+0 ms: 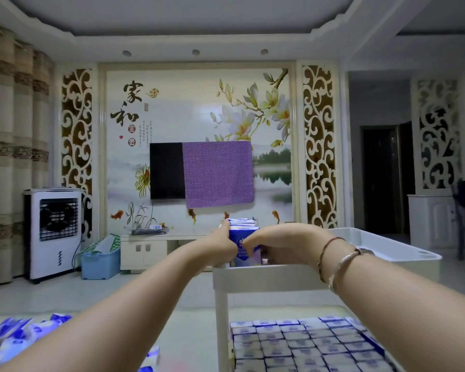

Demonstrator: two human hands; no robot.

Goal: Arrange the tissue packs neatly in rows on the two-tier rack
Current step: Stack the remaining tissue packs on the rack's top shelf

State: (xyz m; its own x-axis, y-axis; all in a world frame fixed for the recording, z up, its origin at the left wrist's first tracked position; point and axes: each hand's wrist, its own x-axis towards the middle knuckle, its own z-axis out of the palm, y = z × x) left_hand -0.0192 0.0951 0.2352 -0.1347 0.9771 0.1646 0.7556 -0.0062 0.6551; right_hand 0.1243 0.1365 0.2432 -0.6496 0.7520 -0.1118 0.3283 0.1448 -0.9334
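Note:
A white two-tier rack (pixel 266 276) stands in front of me on the right. A bunch of blue-and-white tissue packs (pixel 242 229) sits upright at the left end of its top tier. My left hand (pixel 220 244) grips the bunch from the left, and my right hand (pixel 277 244) grips it from the right, fingers curled over the front pack. The lower tier (pixel 306 345) is filled with several neat rows of packs. More loose tissue packs (pixel 16 336) lie at the bottom left.
The rest of the top tier (pixel 381 245) stretches off to the right. Beyond stand a low white TV cabinet (pixel 145 253), a blue bin (pixel 100 264) and a white air cooler (pixel 54 234) on the left. Tiled floor lies between.

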